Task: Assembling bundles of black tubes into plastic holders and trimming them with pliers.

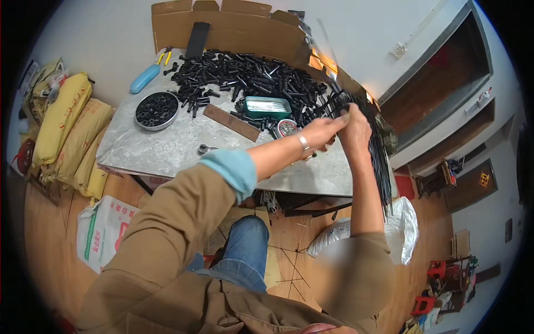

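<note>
Both my hands meet above the right side of the table. My left hand (325, 132), with a metal band on its wrist, reaches across with its fingers closed against my right hand. My right hand (356, 129) is raised and closed around a dark, slender piece (344, 99) that sticks up past the fingers. What the left fingers pinch is hidden. Just left of the hands stand a small round tub (287, 128) of tiny metal parts and a green tray (267, 107) of thin silvery pieces. Long thin black rods (381, 167) lie along the table's right edge.
A big heap of black tubular parts (245, 75) covers the back, before a cardboard screen (233, 28). A round tin (156, 113) of black pieces, a brown bar (231, 123), a blue case (146, 78) and yellow-handled pliers (165, 56) lie leftward. Yellow sacks (64, 119) stand left.
</note>
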A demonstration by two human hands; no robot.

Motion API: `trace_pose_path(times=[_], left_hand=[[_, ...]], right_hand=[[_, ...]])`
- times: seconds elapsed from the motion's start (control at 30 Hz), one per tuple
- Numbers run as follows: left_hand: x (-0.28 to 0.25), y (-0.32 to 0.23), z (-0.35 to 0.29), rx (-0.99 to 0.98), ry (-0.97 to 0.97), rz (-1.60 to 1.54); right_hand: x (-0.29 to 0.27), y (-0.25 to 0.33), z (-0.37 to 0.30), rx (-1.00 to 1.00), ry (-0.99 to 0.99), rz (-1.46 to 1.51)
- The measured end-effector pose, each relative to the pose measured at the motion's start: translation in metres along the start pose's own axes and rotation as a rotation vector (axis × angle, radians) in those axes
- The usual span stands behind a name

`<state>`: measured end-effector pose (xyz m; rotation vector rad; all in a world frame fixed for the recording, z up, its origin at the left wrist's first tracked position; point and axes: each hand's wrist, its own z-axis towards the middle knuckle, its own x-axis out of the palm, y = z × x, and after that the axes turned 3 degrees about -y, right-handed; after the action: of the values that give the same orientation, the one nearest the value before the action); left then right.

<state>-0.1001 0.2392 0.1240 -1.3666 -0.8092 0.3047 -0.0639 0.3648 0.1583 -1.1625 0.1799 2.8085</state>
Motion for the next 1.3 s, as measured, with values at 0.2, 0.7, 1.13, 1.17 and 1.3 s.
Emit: trace_pose_path(times=[0.2,0.7,1.13,1.17,1.3], left_hand=[[0.013,-0.031,0.024,0.315,-0.369,-0.249],[-0.083,-0.137,-0.132,0.807,-0.416,0.155],[-0.176,-0.131,-0.161,0.398,-0.327,-0.162],[-0.176,-0.131,-0.165,0.375,-0.312,-0.115],[-0.170,-0.135,-0.174,0.310,-0.344,-0.256]], right_hand=[[-0.033,0.056,-0.046,0.031,-0.018,0.273],[0.047,0.240,-0.072,0.280,0.258,1.593],[-0.029,0.278,-0.104,0.432,0.860,1.796],[-0.032,0.276,-0.110,0.417,0.814,1.747],[-0.041,0.270,-0.126,0.428,0.634,1.623]])
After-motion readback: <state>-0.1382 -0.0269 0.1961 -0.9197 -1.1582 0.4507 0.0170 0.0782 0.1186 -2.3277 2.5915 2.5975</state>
